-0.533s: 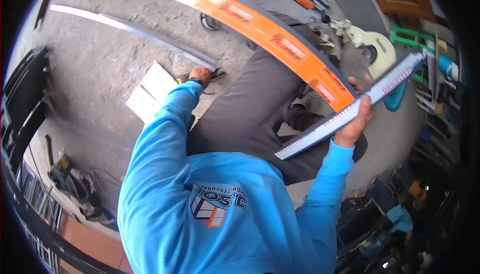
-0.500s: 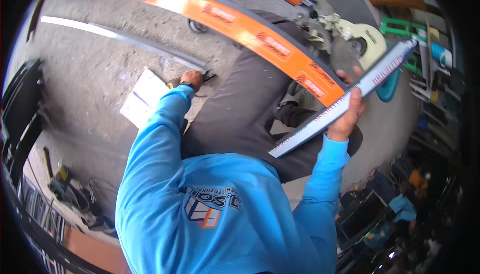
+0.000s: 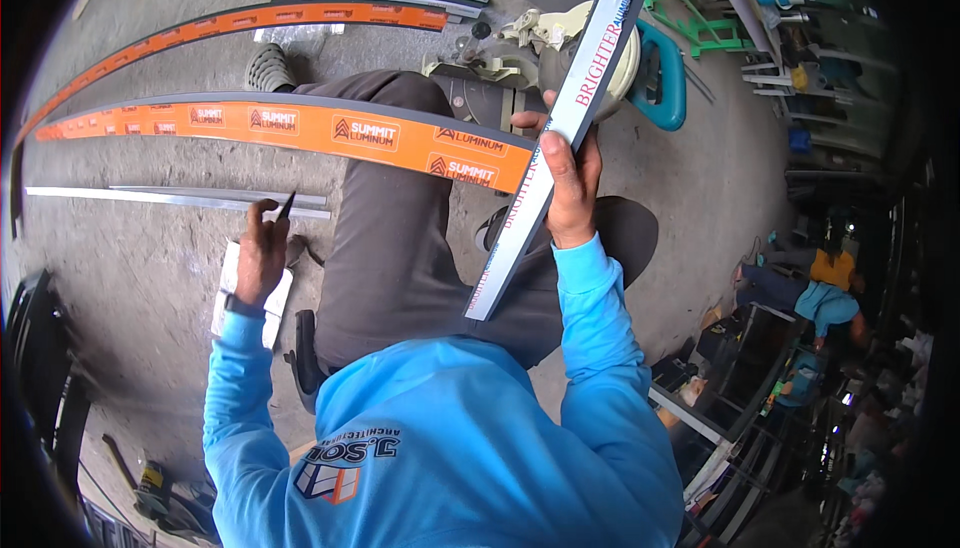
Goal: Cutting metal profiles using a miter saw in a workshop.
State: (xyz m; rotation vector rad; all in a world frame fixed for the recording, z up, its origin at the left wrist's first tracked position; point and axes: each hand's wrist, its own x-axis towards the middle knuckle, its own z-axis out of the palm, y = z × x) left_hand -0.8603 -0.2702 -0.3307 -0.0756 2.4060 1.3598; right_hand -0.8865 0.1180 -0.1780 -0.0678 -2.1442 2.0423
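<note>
In the head view, a dark pen-like tool [image 3: 287, 206] is gripped by the left hand [image 3: 262, 258] over white paper [image 3: 228, 288] at left. A white-faced bar [image 3: 526, 203] is grasped, tilted, by the right hand [image 3: 575, 188] across the orange strip's [image 3: 330, 130] right end; whether the strip is also gripped cannot be told. A saw [image 3: 548, 28] is positioned on the far right.

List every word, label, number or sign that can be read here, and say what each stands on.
I won't copy wording or brands, only where print stands.
Near orange strip: repeated dark lettering; too small at its left end.
White-faced bar in the right hand: red and blue lettering.
Blue sweatshirt: dark lettering, upside down in this view.
Far orange strip: print too small to read.
</note>
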